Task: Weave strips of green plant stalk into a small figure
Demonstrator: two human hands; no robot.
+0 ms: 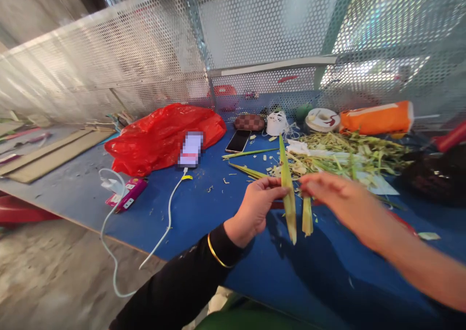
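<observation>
My left hand [257,206] pinches a long yellow-green leaf strip [287,189] between thumb and fingers. The strip stands nearly upright and tapers at both ends. Just to its right, my right hand [337,196] has its fingertips pressed together, slightly blurred. Below those fingertips is a shorter, paler leaf piece [307,218]; whether the right hand grips it or it lies beyond, I cannot tell. Behind the left hand, narrow leaf strips [251,153] lie on the blue tabletop [204,213].
A heap of leaf shreds [349,150] lies right, before a white spool [322,120] and an orange packet [378,118]. Left are a red plastic bag [163,136], a phone on a cable [190,150] and a purple power strip [131,194]. A dark phone [238,140] lies behind.
</observation>
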